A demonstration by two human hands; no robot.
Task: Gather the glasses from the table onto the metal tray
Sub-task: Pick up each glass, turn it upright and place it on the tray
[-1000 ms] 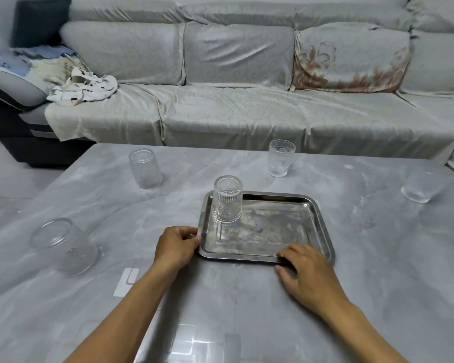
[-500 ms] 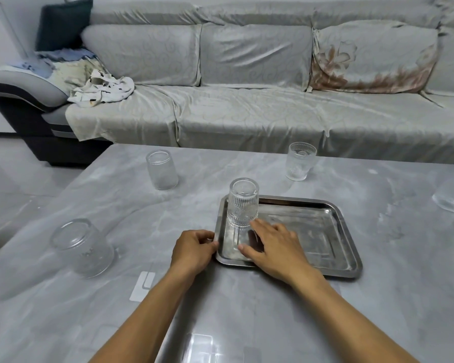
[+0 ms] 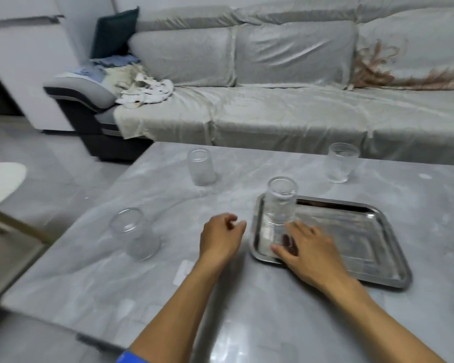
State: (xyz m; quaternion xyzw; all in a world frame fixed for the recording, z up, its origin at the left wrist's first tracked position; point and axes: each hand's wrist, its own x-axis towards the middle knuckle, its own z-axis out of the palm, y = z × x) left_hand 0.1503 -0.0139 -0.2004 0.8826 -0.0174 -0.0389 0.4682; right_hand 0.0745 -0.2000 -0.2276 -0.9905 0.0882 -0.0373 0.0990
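Note:
A metal tray (image 3: 378, 260) lies on the grey marble table (image 3: 247, 297). One ribbed glass (image 3: 281, 203) stands upside down in the tray's far left corner. My right hand (image 3: 307, 247) rests flat on the tray's near left part, fingers spread, just short of that glass. My left hand (image 3: 220, 237) hovers left of the tray with loosely curled fingers and holds nothing. Three more glasses stand on the table: an inverted one (image 3: 134, 233) at the near left, an inverted one (image 3: 201, 167) at the far left, and an upright one (image 3: 340, 162) behind the tray.
A grey covered sofa (image 3: 286, 111) runs along the table's far side, with crumpled cloths (image 3: 144, 90) on its left end. The table's left edge drops to the floor (image 3: 37, 179). A pale chair seat (image 3: 0, 179) shows at the far left.
My view has swung left. My left hand has let go of the tray's left rim and lifted a little. My right hand stays on the tray by the glass.

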